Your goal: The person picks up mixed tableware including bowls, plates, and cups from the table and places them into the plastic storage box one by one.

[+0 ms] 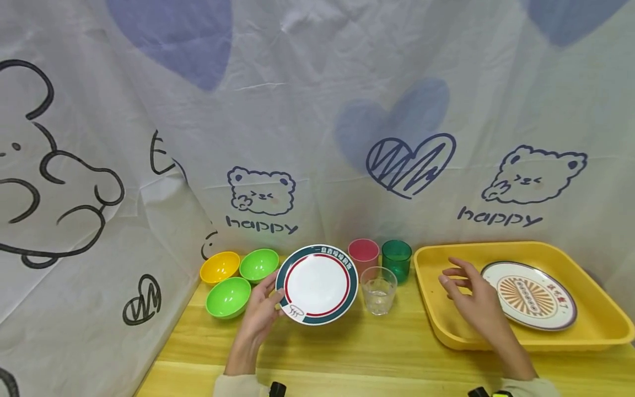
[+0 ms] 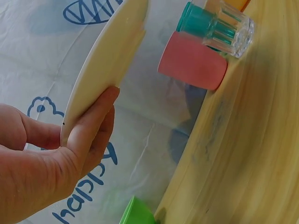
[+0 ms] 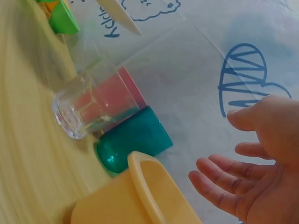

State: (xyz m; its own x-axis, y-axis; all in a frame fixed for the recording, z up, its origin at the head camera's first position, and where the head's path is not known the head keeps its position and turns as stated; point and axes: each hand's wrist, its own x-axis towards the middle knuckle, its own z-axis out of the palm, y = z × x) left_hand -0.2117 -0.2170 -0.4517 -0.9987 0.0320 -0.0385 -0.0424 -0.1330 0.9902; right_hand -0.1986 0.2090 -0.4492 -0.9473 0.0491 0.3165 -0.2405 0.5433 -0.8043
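My left hand (image 1: pixel 262 309) grips the left rim of a white plate (image 1: pixel 317 284) with a dark teal border and a red ring. In the left wrist view the thumb lies on one face of the plate (image 2: pixel 105 60) and the fingers on its underside, and the plate is raised above the table. Over the left part of a yellow tray (image 1: pixel 441 336) hovers my right hand (image 1: pixel 473 298), holding nothing, its fingers loosely bent and apart. Inside that tray lies another white plate (image 1: pixel 560 314) with an orange sunburst print.
Left of the held plate stand an orange bowl (image 1: pixel 220 268) and two green bowls (image 1: pixel 228 298). A clear glass (image 1: pixel 378 292), a pink cup (image 1: pixel 363 252) and a green cup (image 1: pixel 396 262) cluster between plate and tray. A printed cloth (image 1: pixel 317 110) hangs behind the wooden table (image 1: pixel 357 364).
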